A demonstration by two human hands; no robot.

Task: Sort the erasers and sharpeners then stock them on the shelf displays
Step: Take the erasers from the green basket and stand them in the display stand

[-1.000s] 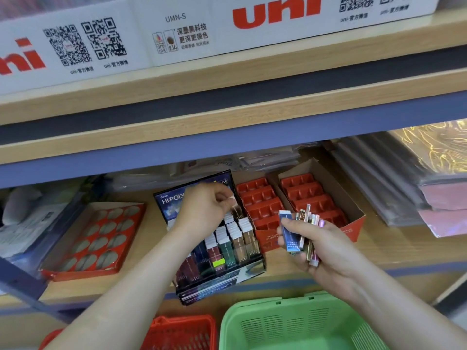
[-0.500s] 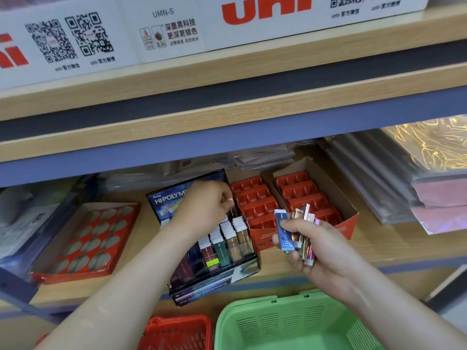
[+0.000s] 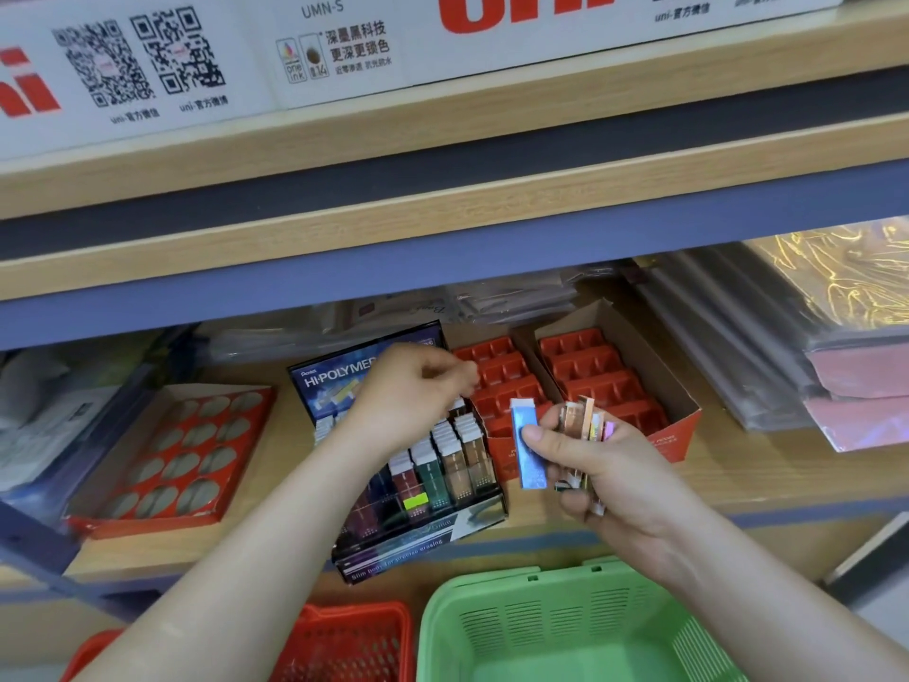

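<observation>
Erasers (image 3: 530, 443) fanned in my right hand (image 3: 620, 479), fingers clamped round them so colours show for sorting. Left hand (image 3: 413, 391) curled over display box (image 3: 442, 534) alongside; can't tell if it pinches one.

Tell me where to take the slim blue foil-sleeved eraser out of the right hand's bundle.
Pinch the slim blue eraser by its white top end, from above-left with the left hand. That end stands clear above the right hand's thumb, which crosses its middle; other erasers crowd its right side.
</observation>
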